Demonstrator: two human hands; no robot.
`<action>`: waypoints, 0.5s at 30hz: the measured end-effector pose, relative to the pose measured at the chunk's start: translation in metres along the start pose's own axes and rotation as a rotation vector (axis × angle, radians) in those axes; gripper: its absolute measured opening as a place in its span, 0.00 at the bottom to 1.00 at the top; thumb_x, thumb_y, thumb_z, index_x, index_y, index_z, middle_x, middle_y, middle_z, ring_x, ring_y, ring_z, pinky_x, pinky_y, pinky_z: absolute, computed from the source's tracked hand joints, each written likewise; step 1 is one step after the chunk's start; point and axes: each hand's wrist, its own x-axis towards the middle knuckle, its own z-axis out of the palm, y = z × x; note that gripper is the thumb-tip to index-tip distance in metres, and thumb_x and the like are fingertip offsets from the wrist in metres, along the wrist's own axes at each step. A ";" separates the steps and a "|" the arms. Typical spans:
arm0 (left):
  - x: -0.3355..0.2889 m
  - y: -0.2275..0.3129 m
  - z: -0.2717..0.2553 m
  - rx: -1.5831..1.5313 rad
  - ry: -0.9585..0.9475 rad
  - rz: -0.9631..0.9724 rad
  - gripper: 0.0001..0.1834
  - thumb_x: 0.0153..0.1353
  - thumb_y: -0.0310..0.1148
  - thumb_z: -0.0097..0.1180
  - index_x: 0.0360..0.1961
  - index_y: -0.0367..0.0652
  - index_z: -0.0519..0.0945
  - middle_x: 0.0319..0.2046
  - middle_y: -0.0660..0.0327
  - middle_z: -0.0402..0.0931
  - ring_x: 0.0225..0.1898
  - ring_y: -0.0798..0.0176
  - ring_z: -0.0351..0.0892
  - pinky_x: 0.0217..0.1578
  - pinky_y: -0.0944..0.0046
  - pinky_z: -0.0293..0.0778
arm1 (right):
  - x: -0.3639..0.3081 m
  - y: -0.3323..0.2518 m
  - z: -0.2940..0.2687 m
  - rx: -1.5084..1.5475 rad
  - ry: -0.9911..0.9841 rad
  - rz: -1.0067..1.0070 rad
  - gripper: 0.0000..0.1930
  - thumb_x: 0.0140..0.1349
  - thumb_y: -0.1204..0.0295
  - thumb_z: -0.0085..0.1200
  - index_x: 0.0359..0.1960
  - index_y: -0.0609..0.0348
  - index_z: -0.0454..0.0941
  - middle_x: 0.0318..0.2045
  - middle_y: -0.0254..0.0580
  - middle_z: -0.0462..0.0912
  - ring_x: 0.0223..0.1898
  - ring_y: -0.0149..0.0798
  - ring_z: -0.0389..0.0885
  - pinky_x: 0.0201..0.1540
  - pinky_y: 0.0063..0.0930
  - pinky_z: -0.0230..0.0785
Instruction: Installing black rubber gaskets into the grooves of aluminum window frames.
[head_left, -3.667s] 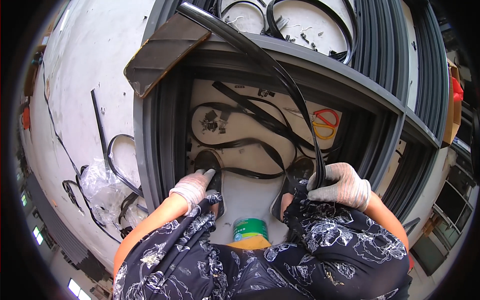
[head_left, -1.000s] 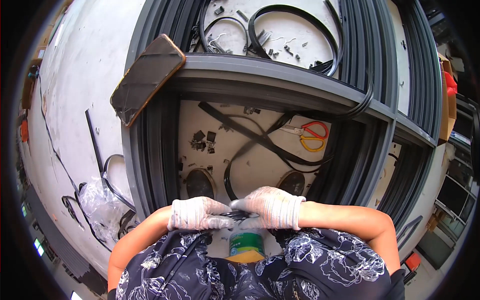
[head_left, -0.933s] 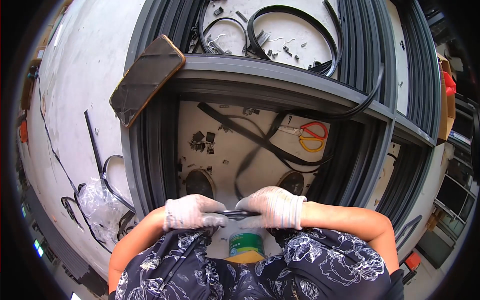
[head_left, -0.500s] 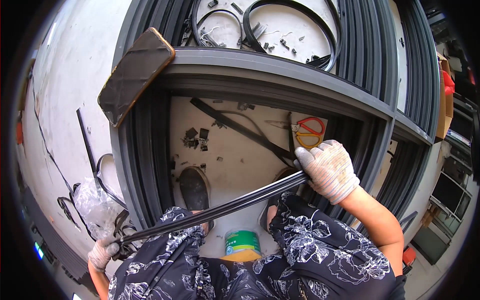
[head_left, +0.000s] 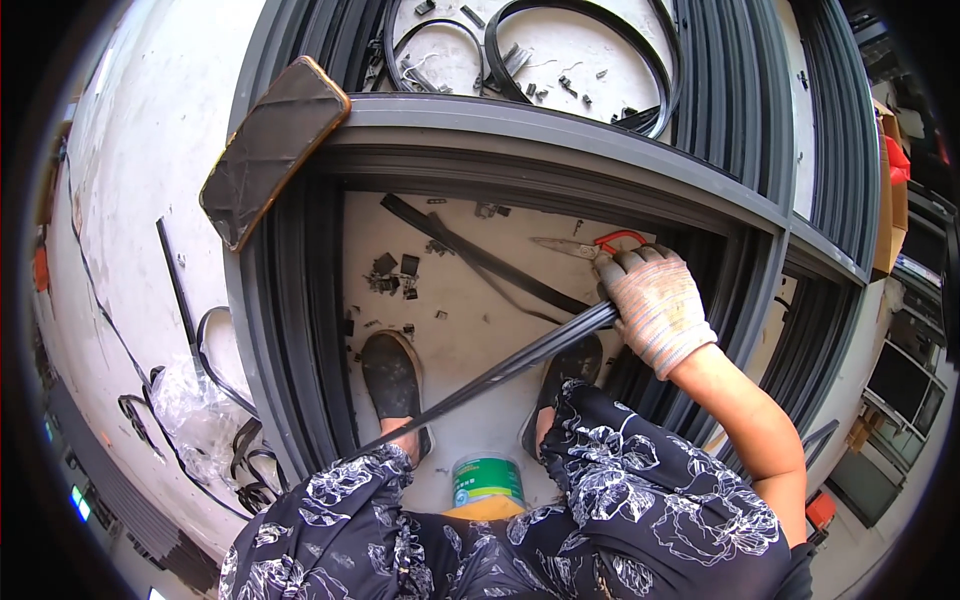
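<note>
My right hand (head_left: pixel 655 308), in a striped grey-white work glove, is closed round the upper end of a bundle of black rubber sealing strips (head_left: pixel 495 372). The bundle slopes down to the left across my knee, and its lower part passes out of sight behind my trouser leg. My left hand is out of view. Just beyond the right hand lie scissors (head_left: pixel 572 247) with one red handle loop showing; the hand hides the rest. Another black strip (head_left: pixel 470 250) runs across the floor inside the dark grey metal frame (head_left: pixel 560 130), its near end behind the bundle.
A phone in a brown-edged case (head_left: pixel 272 150) lies on the frame's left corner. Small black scraps (head_left: pixel 390 275) litter the floor. Beyond are coiled strips (head_left: pixel 590 10). A green tub (head_left: pixel 487 480) stands between my feet; a clear plastic bag (head_left: pixel 190 405) lies left of the frame.
My left hand has gone out of view at the lower left. My right hand has moved slightly up, covering more of the scissors, and the bundle now slopes more steeply.
</note>
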 end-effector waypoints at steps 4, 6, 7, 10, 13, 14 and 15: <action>0.004 -0.014 0.006 0.003 0.028 -0.027 0.23 0.58 0.52 0.53 0.26 0.39 0.79 0.21 0.60 0.76 0.27 0.63 0.76 0.29 0.61 0.71 | 0.011 -0.002 -0.007 0.131 -0.417 -0.005 0.18 0.46 0.70 0.59 0.41 0.57 0.77 0.30 0.51 0.81 0.36 0.50 0.81 0.41 0.41 0.72; 0.004 -0.019 0.010 0.001 0.036 -0.034 0.24 0.58 0.52 0.53 0.26 0.39 0.79 0.21 0.60 0.76 0.27 0.63 0.76 0.29 0.60 0.71 | 0.003 -0.004 -0.007 0.344 -0.449 -0.019 0.19 0.49 0.71 0.58 0.46 0.55 0.76 0.32 0.51 0.81 0.38 0.51 0.81 0.42 0.40 0.72; 0.004 -0.020 0.013 0.004 0.042 -0.036 0.24 0.58 0.52 0.52 0.26 0.39 0.79 0.21 0.60 0.76 0.27 0.63 0.76 0.29 0.60 0.71 | -0.001 -0.005 -0.006 0.557 -0.480 -0.032 0.22 0.51 0.73 0.56 0.51 0.54 0.75 0.33 0.52 0.82 0.39 0.53 0.81 0.44 0.39 0.73; 0.006 -0.026 0.017 0.010 0.049 -0.039 0.24 0.59 0.53 0.52 0.25 0.39 0.79 0.21 0.59 0.76 0.27 0.63 0.75 0.30 0.60 0.71 | -0.005 -0.005 -0.003 0.848 -0.503 -0.047 0.23 0.55 0.70 0.53 0.55 0.47 0.74 0.36 0.49 0.83 0.37 0.45 0.82 0.41 0.34 0.74; -0.001 -0.034 0.025 0.015 0.075 -0.056 0.24 0.60 0.53 0.51 0.25 0.40 0.78 0.21 0.59 0.75 0.27 0.62 0.75 0.30 0.59 0.71 | 0.005 -0.017 -0.026 1.151 -0.706 0.109 0.25 0.57 0.67 0.52 0.59 0.40 0.71 0.38 0.43 0.83 0.33 0.32 0.81 0.38 0.27 0.74; 0.000 -0.035 0.027 0.020 0.077 -0.048 0.24 0.60 0.53 0.51 0.25 0.40 0.78 0.21 0.59 0.75 0.27 0.62 0.75 0.30 0.59 0.71 | 0.006 -0.019 -0.031 1.243 -0.704 0.180 0.24 0.57 0.67 0.53 0.59 0.40 0.72 0.37 0.41 0.83 0.31 0.30 0.79 0.37 0.25 0.74; 0.002 -0.035 0.031 0.021 0.084 -0.038 0.24 0.60 0.53 0.50 0.24 0.40 0.78 0.21 0.59 0.75 0.27 0.62 0.75 0.30 0.59 0.71 | 0.008 -0.022 -0.033 1.335 -0.702 0.250 0.24 0.57 0.67 0.53 0.58 0.41 0.73 0.36 0.39 0.83 0.30 0.28 0.78 0.36 0.23 0.74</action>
